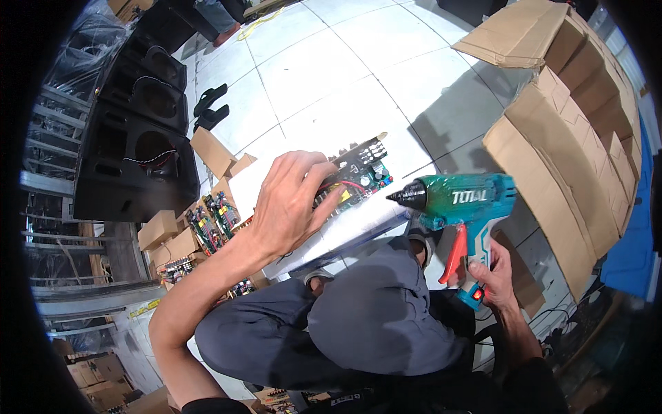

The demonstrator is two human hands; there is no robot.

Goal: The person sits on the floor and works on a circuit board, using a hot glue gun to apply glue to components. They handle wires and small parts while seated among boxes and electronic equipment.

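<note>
My right hand (493, 272) is wrapped round the handle of a teal hot glue gun (458, 196) with a red trigger and a black nozzle. A small red light glows at the base of its handle. The nozzle points left, toward a circuit board (365, 176) and a little apart from it. My left hand (296, 193) bends over the board's left end, thumb on the near side, and grips it. Components, red wires and a dark metal strip show on the board. Under it lies a white sheet-like surface (338, 231); my fingers hide part of the board.
More circuit boards (214, 217) stand among cardboard pieces to the left. Black speaker cabinets (141, 159) line the far left, with black sandals (210, 107) beside them. A large open cardboard box (552, 165) fills the right, next to a blue object (631, 234). Another person's foot (226, 34) shows far off.
</note>
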